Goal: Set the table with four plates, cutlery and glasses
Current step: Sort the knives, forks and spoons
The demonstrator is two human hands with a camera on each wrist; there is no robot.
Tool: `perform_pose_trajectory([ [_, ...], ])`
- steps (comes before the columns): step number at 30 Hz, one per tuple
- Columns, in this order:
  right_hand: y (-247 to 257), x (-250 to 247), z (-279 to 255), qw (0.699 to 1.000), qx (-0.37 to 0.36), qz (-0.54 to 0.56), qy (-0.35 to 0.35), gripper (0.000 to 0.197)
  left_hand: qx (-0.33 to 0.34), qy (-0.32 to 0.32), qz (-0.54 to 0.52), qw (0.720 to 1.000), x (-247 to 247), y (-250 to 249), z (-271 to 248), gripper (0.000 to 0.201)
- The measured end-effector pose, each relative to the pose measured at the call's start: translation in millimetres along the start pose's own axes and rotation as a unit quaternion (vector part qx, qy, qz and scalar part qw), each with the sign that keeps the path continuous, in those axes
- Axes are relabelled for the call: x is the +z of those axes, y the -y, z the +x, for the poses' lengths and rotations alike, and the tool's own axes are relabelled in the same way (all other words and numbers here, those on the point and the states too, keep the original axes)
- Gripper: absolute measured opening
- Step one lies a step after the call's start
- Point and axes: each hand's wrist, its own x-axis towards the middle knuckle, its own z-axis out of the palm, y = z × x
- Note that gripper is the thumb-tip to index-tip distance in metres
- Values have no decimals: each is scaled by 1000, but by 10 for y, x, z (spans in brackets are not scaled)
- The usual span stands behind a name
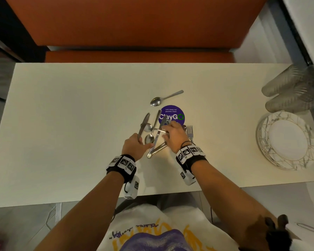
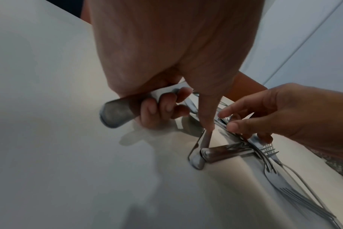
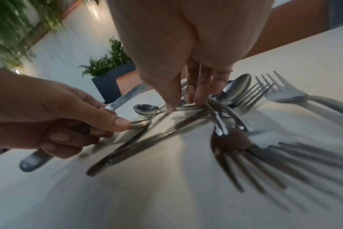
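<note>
I see the white table (image 1: 80, 124) running left to right, with an orange bench (image 1: 134, 24) along its far side. At the right end sits a stack of plates (image 1: 286, 142) with a marbled, silver-lined rim, and just beyond it a cluster of clear glasses (image 1: 294, 87) lying blurred at the frame edge. Mid-table a round purple sticker (image 1: 171, 115) reads "Let's keep our pantries clean" and "ClayGo". Over and just near of it lies the cutlery pile (image 1: 156, 140): knives, spoons and forks crossing one another, while one spoon (image 1: 164, 98) lies apart on the far side. My left hand (image 1: 134, 146) is clamped round a knife (image 1: 143, 125) handle, blade pointing away, thumb touching a spoon bowl. My right hand (image 1: 174, 136) pinches handles in the pile with thumb and fingertips. Forks (image 1: 190, 132) lie just right of it.
</note>
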Motion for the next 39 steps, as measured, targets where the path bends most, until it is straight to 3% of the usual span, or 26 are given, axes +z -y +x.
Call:
perform_pose_trajectory([
  [5, -42, -64, 157, 996, 11, -91, 14, 20, -7, 1, 0, 1000, -24, -30, 12, 39],
  [8, -78, -84, 215, 994, 16, -104, 17, 23, -2, -11, -2, 1000, -41, -55, 31, 38],
  [12, -138, -105, 259, 994, 37, -98, 5, 25, -32, -33, -80, 996, -63, -24, 39, 31],
  [18, -173, -113, 302, 992, 87, -91, -20, 31, -55, -55, -109, 991, -167, -9, 43, 11],
  [24, -132, -119, 294, 987, 62, -139, -49, 26, -77, -79, -122, 986, -195, 16, 82, 16],
  [32, 142, 68, 349, 989, 60, -134, 13, 35, -100, -99, -130, 982, -206, 28, 81, 20],
  [39, 314, 148, 397, 995, 24, -97, 21, 21, -113, -117, -120, 979, -350, 160, 94, 20],
])
